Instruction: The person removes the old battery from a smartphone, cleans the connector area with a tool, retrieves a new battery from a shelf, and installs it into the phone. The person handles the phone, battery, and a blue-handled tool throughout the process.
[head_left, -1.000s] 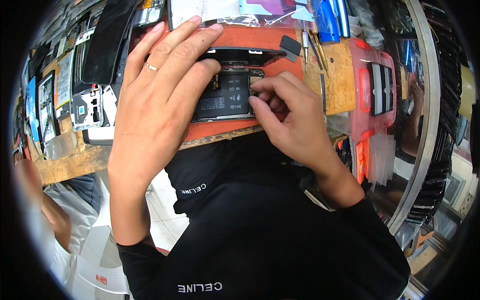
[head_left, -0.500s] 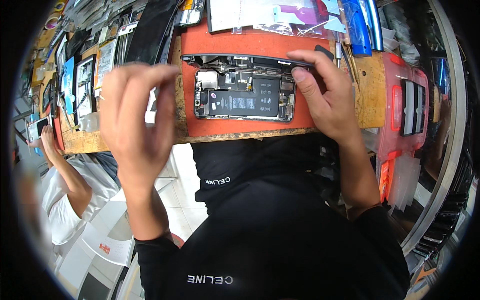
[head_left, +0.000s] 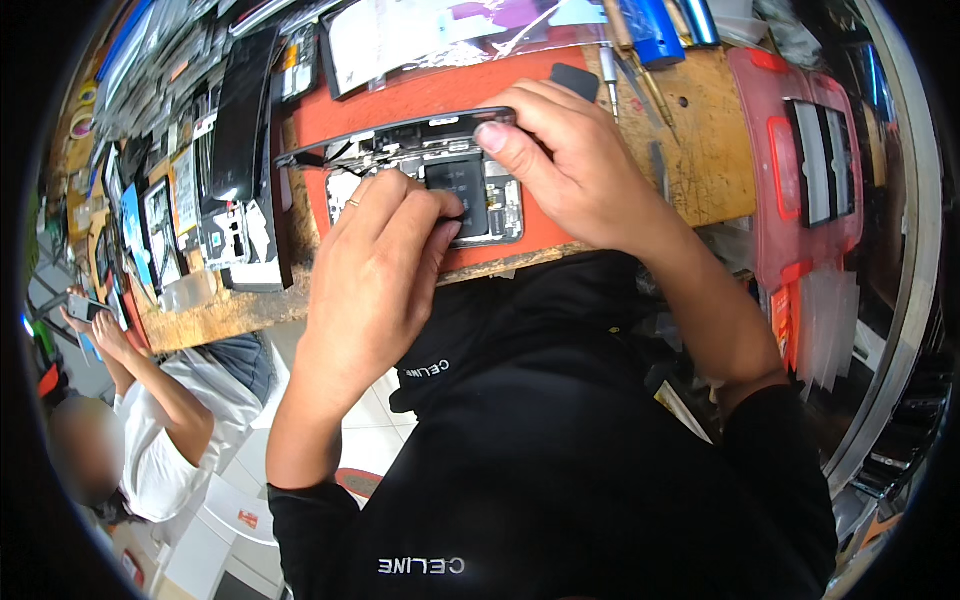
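An opened phone body lies on a red mat near the bench's front edge, its insides facing up. A black battery fills its middle. Along the far side stands the phone's screen panel, tilted up on edge. My right hand pinches this panel at its right end between thumb and fingers. Over the phone's left part is my left hand, fingers curled together and fingertips down by the battery. Whatever they may grip is hidden, as is the phone's lower left.
Phone parts and a black-and-white box crowd the left. Behind the mat lies a plastic-wrapped sheet. Screwdrivers and a blue cylinder lie at the back right, near a red translucent case. Another person sits at left, holding a phone.
My left hand has come from the left of the phone, fingers apart, down onto its insides and closed. My right hand still holds the screen panel. The whole view has shifted and turned slightly.
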